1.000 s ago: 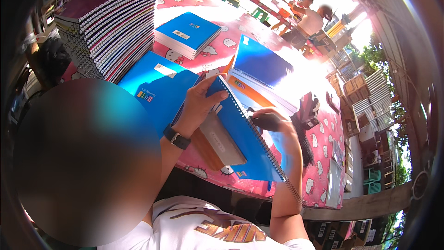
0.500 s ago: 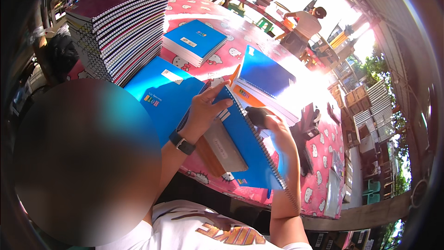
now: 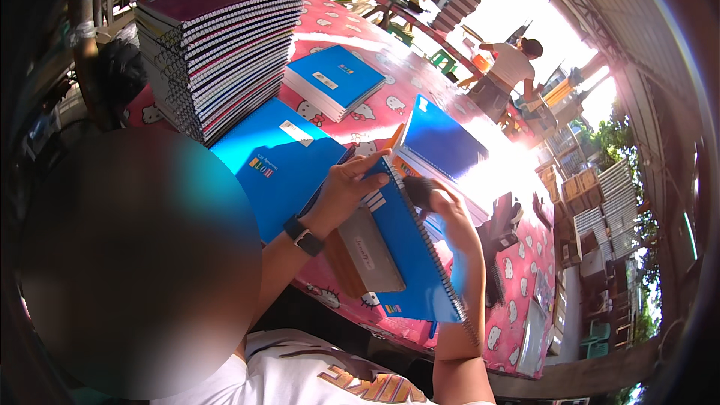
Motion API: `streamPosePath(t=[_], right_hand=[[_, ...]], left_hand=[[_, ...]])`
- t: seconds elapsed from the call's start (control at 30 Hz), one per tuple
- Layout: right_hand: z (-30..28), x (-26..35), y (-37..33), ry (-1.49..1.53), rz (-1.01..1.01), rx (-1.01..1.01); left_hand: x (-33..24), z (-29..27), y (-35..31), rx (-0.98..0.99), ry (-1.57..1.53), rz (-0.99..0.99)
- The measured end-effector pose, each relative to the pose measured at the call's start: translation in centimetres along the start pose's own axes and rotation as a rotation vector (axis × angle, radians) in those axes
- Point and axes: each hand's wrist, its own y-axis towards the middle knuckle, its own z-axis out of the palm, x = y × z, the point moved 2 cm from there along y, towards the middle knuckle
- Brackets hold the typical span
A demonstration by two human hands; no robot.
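Observation:
A blue spiral notebook [image 3: 420,255] stands tilted between my hands, its wire coil running down the right edge. A loose end of the coil sticks out past the lower corner. My left hand [image 3: 349,189], with a watch on its wrist, is closed on the notebook's upper corner, thumb on the blue cover. Beside the coil's upper part my right hand [image 3: 448,208] is wrapped round a dark rounded thing [image 3: 417,192], whose kind I cannot make out. Behind the left wrist lies another blue notebook [image 3: 281,157]. A grey box-shaped thing [image 3: 367,251] rests under the held notebook.
A tall stack of spiral notebooks [image 3: 232,52] stands at the far left of the pink patterned table [image 3: 330,26]. Further blue notebooks [image 3: 337,75] and a dark-blue pile [image 3: 446,139] lie beyond my hands. A black device [image 3: 502,225] sits at right. Another person [image 3: 510,67] works in the background.
The whole view has shifted slightly, so the table's things appear a little further right and lower. Both hands keep their holds; the right hand has barely moved along the coil.

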Motion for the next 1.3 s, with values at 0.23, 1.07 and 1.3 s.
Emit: streamPosePath(t=[0.23,1.07,1.3], right_hand=[[-0.1,-1.5,0.3,0.023,0.021,-0.114],[2.4,-14.2,-23.6,-0.976,0.692,-0.794],[4.1,-11.8,-23.1,-0.901,0.748,-0.845]], left_hand=[[-0.1,0.3,0.1,0.032,-0.027,-0.028],[-3.2,3.7,-7.7,-0.126,0.429,0.343],[-5.2,3.1,-6.6,-0.055,0.518,0.429]])
